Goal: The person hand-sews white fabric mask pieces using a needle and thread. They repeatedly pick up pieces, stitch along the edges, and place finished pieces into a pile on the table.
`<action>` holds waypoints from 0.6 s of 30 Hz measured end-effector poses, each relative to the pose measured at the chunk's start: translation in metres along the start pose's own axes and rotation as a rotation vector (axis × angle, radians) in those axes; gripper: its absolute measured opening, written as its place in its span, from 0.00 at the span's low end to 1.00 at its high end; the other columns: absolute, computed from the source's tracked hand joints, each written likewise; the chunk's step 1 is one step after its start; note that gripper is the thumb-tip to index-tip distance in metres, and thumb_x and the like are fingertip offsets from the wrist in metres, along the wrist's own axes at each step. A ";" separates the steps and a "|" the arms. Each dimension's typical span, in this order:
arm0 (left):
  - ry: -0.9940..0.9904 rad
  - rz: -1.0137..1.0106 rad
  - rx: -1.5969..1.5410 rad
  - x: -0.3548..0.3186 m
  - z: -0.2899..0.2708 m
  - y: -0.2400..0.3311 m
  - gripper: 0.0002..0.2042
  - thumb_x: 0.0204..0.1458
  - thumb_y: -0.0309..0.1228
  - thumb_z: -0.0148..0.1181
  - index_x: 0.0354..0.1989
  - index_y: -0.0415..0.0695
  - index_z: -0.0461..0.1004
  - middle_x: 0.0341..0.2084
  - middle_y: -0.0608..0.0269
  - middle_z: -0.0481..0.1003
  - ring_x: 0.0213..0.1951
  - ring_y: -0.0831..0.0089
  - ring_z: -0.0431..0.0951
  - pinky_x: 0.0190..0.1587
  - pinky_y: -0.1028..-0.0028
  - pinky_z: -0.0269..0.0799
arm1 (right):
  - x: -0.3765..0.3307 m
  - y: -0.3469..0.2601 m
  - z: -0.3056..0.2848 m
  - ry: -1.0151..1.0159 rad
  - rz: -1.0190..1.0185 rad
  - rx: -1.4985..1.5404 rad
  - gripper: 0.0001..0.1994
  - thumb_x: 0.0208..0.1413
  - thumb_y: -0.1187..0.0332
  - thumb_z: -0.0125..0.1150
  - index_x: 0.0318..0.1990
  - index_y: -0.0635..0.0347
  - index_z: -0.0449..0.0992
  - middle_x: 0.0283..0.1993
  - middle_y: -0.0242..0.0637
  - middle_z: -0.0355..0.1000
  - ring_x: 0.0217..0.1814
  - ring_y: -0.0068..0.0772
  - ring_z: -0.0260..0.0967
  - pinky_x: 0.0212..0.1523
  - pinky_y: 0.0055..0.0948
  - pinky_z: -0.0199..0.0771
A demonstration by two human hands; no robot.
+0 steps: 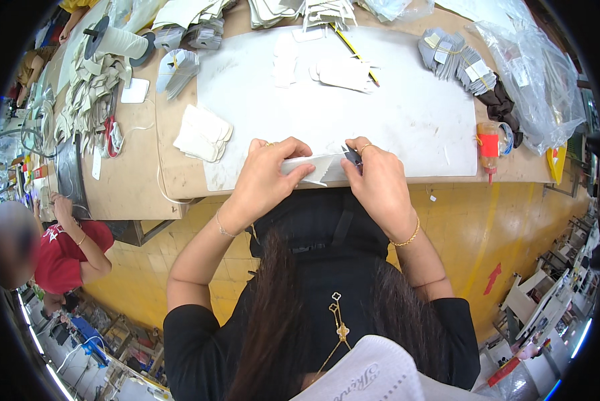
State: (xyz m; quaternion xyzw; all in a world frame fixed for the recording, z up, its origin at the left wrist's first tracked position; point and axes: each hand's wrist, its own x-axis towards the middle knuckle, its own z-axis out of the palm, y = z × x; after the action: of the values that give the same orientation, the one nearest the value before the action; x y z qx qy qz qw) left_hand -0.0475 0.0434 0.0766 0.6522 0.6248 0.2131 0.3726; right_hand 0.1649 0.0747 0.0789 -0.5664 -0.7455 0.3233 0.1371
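My left hand [265, 175] pinches a pale, flat piece of material [315, 167] with a slanted, zigzag-looking edge, just above the table's front edge. Close by on its right, my right hand [383, 182] is closed around small dark thread snips [352, 158]. Their pointed tip is up against the right end of the piece. Whether the blades touch it or a thread there I cannot tell. Beyond my hands, a few cream cut pieces [343, 73] lie on the white sheet [266, 127] covering the tabletop. Another small stack of cream pieces [203, 134] rests at the sheet's left edge.
A yellow-black pencil [354, 55] lies at the far middle. Rubber-banded grey bundles [457, 60], clear plastic bags [530, 80] and a red-banded bottle [488, 148] are at right. At left are a thread spool [123, 43], heaped strips [89, 100] and a person in red [72, 250].
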 end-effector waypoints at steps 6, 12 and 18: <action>0.025 0.060 -0.115 0.034 0.009 0.005 0.14 0.50 0.33 0.74 0.42 0.42 0.81 0.34 0.58 0.83 0.38 0.66 0.77 0.48 0.68 0.70 | 0.010 0.021 -0.017 0.151 0.085 0.062 0.10 0.59 0.74 0.62 0.47 0.69 0.79 0.36 0.57 0.79 0.38 0.55 0.79 0.42 0.44 0.77; 0.222 0.078 -0.114 0.135 0.023 0.012 0.19 0.49 0.36 0.75 0.48 0.43 0.82 0.42 0.53 0.81 0.46 0.60 0.79 0.48 0.67 0.74 | 0.017 0.051 -0.065 0.283 0.263 0.155 0.16 0.59 0.72 0.66 0.54 0.65 0.78 0.38 0.42 0.81 0.34 0.29 0.82 0.29 0.24 0.74; 0.514 0.106 0.167 0.096 -0.023 -0.055 0.24 0.47 0.35 0.76 0.54 0.45 0.81 0.50 0.49 0.76 0.51 0.51 0.76 0.54 0.60 0.72 | 0.021 0.052 -0.112 0.294 0.295 0.439 0.20 0.60 0.71 0.69 0.58 0.63 0.75 0.38 0.31 0.81 0.36 0.17 0.80 0.23 0.16 0.70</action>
State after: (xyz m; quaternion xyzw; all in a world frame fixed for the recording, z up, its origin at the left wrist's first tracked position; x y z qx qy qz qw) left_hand -0.0886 0.1388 0.0320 0.6371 0.6792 0.3384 0.1351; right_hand 0.2614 0.1390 0.1267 -0.6661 -0.5396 0.4077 0.3145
